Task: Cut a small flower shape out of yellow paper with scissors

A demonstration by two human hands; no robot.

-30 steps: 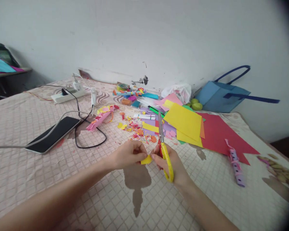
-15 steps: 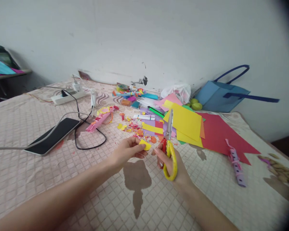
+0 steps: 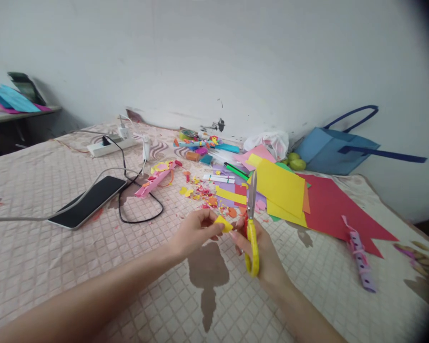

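Between the thumb and fingers of my left hand [image 3: 200, 228] is a small piece of yellow paper [image 3: 223, 224]. My right hand [image 3: 259, 247] is closed around a pair of scissors [image 3: 251, 224] with yellow handles, blades pointing up and away from me. The right fingertips are at the paper's right edge; I cannot tell whether they pinch it. Just beyond both hands lie small paper scraps [image 3: 207, 193] in red, orange and yellow. A yellow paper strip [image 3: 230, 195] rests over purple and red paper behind the scissors.
Yellow sheets [image 3: 282, 186] and a large red sheet [image 3: 332, 205] lie at the right, near a purple rolled paper piece [image 3: 361, 262]. A blue bag [image 3: 338, 150] stands behind. At the left are a phone [image 3: 87, 202], cables and a power strip [image 3: 112, 146].
My hands have come closer together, with the right fingertips now at the yellow paper. The scissors have turned slightly. The whole view has shifted a little, so things appear farther right.
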